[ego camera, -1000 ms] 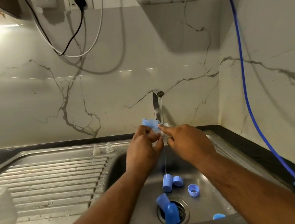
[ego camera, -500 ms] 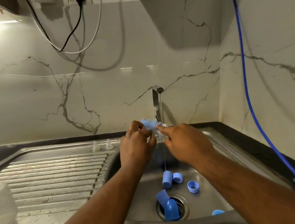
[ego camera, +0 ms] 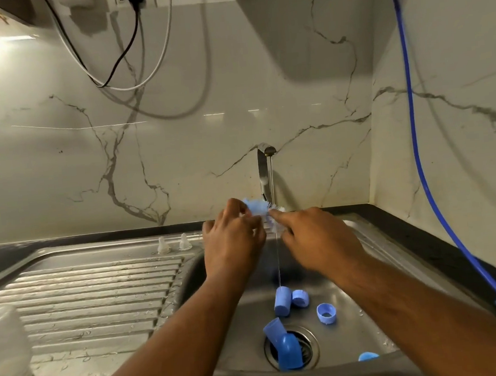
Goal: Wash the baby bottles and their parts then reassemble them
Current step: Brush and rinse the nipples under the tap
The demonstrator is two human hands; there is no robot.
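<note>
Slip risk. Left hand (ego camera: 233,240) pinching small pale-blue plastic bottle part (ego camera: 254,206) under thin tap stream (ego camera: 278,263), frame centre; right hand (ego camera: 317,238) gripping whitish bristly piece (ego camera: 277,208), blurred. Could drop into round steel drain (ego camera: 310,342), lower centre, if wet grip loosened.

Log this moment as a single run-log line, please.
step: rinsing | left hand: grips blue part | right hand: on it, grip unclear | tap: running | sink: loose blue parts

Dim, warm light — bright glare top L; edges warped, centre motion-blurred.
</note>
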